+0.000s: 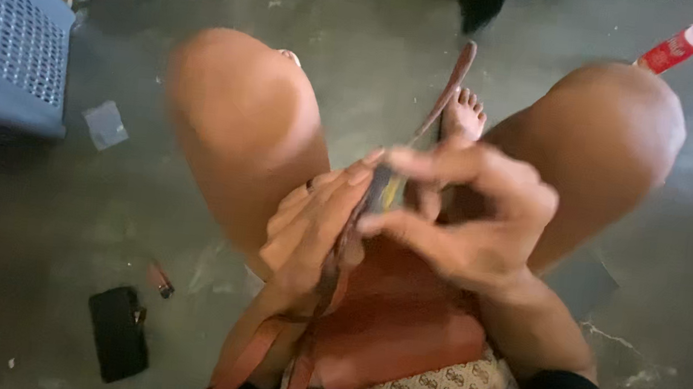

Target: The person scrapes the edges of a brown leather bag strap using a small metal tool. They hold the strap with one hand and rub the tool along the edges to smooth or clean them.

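Observation:
I sit with my knees apart over a grey concrete floor. A long brown leather strap [450,94] runs from between my hands out toward my foot, and its other end trails down past my lap. My left hand [313,225] lies flat along the strap and grips it from the left. My right hand [473,216] pinches the strap and a small dark and yellow object [382,191] between thumb and fingers. The frame is blurred, so I cannot tell what that object is. Reddish-brown cloth [402,320] covers my lap.
A blue perforated plastic crate [1,47] stands at the left. A black pouch [118,332] and a small reddish item [160,280] lie on the floor at lower left. A bottle with a red label [684,41] lies at upper right. Scraps of paper [105,124] dot the floor.

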